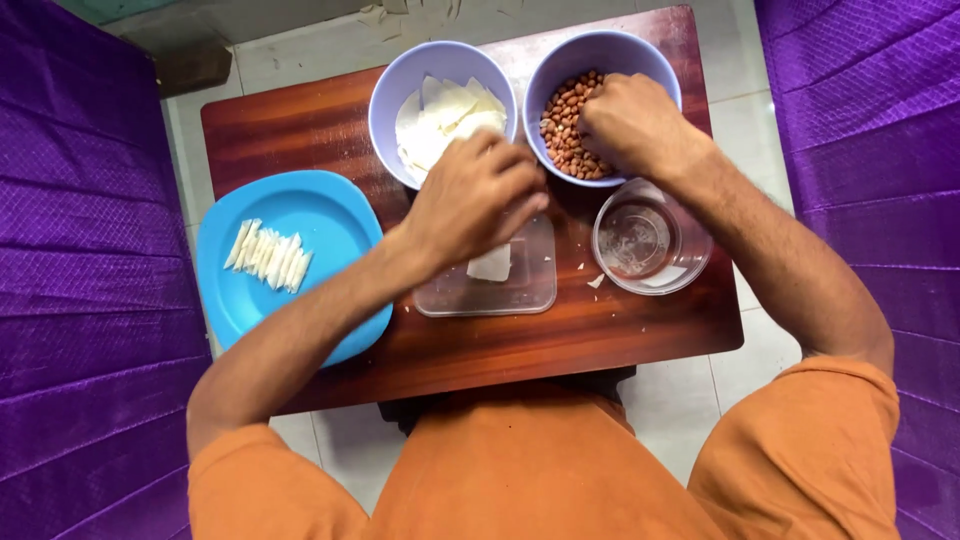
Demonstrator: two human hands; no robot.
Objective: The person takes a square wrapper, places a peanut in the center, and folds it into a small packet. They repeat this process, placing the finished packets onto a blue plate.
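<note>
Your right hand (pixel 632 122) is reaching into the peanut bowl (pixel 640 55), fingers clenched over the peanuts (pixel 562 125). Your left hand (pixel 478 195) is hovering, loosely curled, over the clear tray (pixel 530 295) holding a white wrapper (pixel 492 265); what it's grasping, I can't tell.

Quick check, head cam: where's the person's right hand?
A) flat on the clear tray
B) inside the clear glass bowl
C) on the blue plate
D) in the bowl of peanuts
D: the right hand is curled down into the lavender bowl of peanuts, while the clear glass bowl below it and the blue plate at the far left hold no hand.
</note>
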